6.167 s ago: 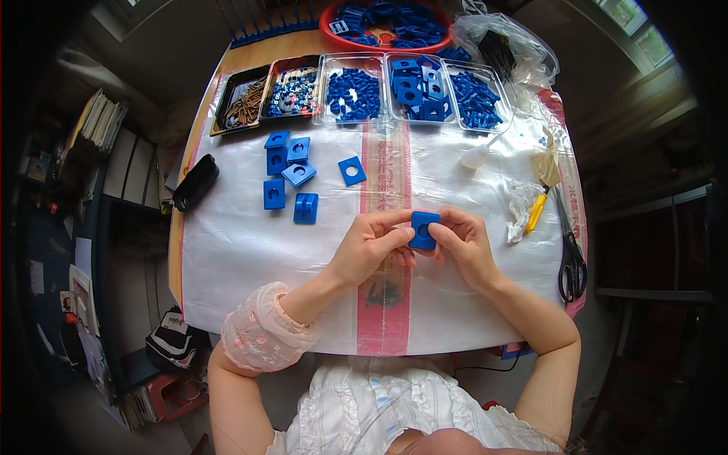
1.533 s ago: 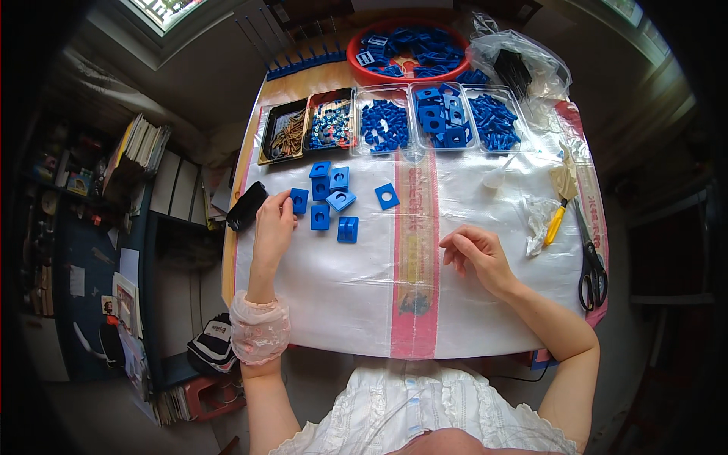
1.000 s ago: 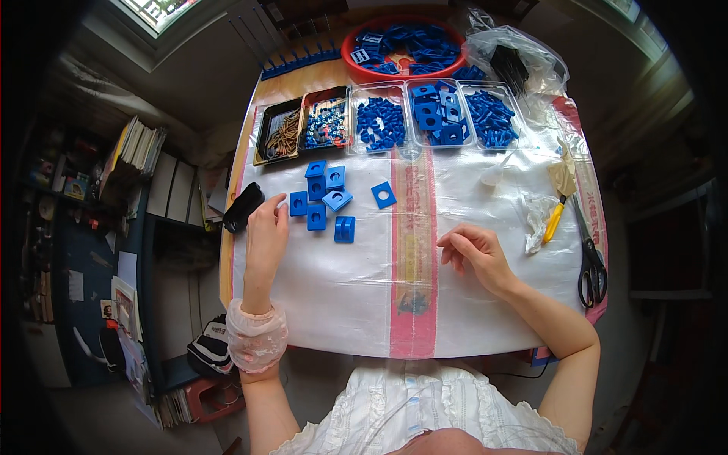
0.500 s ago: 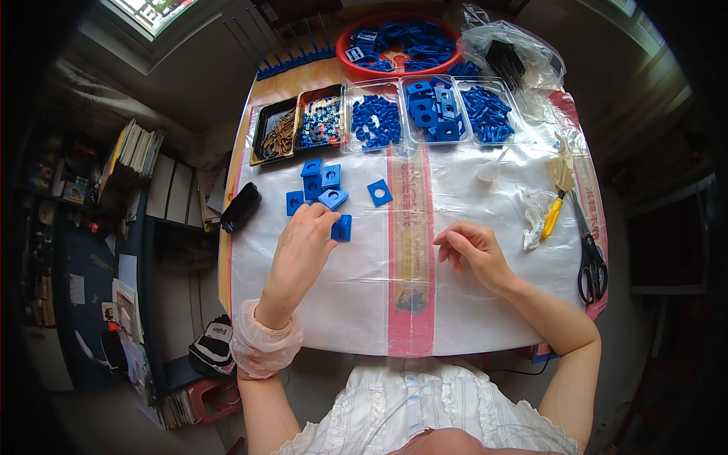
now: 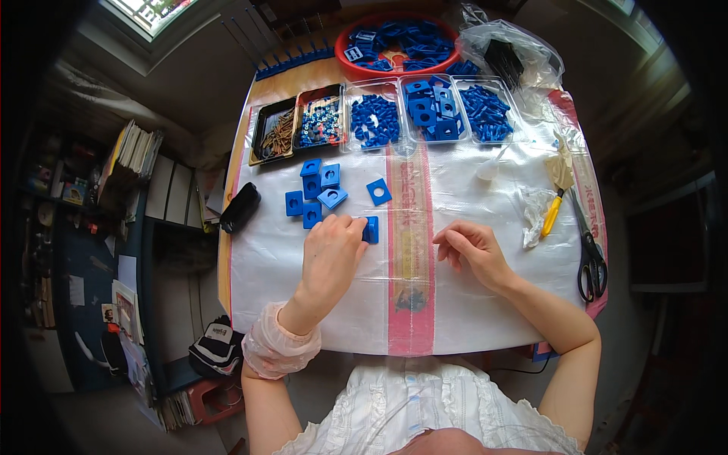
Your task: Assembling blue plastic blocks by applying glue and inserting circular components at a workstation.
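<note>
Five blue square blocks (image 5: 312, 192) sit bunched just above the left hand (image 5: 332, 254), whose fingertips press on one more blue block (image 5: 371, 229). A seventh block (image 5: 379, 191) lies alone above that. The right hand (image 5: 472, 250) rests loosely curled on the white sheet (image 5: 493, 303), holding nothing.

My wooden table (image 5: 267, 89), centre frame, under a white plastic sheet (image 5: 485, 303) (pink stripe down the middle); trays (image 5: 379, 120) at upper edge, scissors (image 5: 590, 250) at right.
</note>
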A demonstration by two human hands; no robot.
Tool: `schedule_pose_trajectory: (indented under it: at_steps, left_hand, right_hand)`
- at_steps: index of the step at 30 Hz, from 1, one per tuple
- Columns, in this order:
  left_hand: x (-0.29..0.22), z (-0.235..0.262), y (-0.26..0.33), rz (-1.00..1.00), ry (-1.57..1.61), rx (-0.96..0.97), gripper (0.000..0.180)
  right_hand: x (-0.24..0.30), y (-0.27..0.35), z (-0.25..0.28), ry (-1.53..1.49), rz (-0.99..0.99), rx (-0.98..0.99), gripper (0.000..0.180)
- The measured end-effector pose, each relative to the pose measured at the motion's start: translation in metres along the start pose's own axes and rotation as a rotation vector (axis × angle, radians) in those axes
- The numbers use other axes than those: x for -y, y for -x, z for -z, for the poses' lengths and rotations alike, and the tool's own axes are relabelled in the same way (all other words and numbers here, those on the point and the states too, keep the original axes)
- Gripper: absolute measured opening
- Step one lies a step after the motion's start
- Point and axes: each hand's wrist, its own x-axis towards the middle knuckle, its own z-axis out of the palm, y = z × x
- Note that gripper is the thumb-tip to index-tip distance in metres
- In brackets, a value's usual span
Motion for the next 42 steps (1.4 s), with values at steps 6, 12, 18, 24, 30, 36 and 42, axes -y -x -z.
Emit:
schedule_pose_trajectory:
  at_steps: [6, 12, 18, 24, 30, 36, 42]
  left_hand:
    - [0.008, -0.013, -0.035, -0.016, 0.096, -0.163, 0.038]
    - [0.024, -0.030, -0.068, 0.065, 0.239, -0.030, 0.042]
    - [0.029, -0.029, -0.079, 0.077, 0.359, 0.018, 0.031]
    - [-0.010, -0.012, -0.066, 0.001, 0.567, 0.057, 0.015]
    - [-0.041, -0.017, -0.044, -0.104, 0.766, 0.240, 0.013]
    - [-0.043, -0.023, -0.041, 0.025, 1.085, 0.306, 0.013]
    - [-0.045, -0.035, -0.043, 0.104, 1.129, 0.273, 0.015]
  right_hand:
    - [0.003, 0.000, -0.003, -0.014, -0.019, -0.007, 0.026]
    - [0.000, 0.000, -0.001, 0.006, -0.008, -0.005, 0.027]
    - [0.001, 0.000, -0.001, 0.014, -0.005, -0.008, 0.028]
    - [0.008, 0.000, -0.003, -0.057, 0.008, -0.139, 0.024]
    - [0.005, -0.001, -0.002, -0.059, 0.000, -0.188, 0.015]
    - [0.008, -0.001, -0.005, -0.087, -0.017, -0.210, 0.014]
    - [0.003, 0.000, -0.002, -0.121, -0.009, -0.185, 0.014]
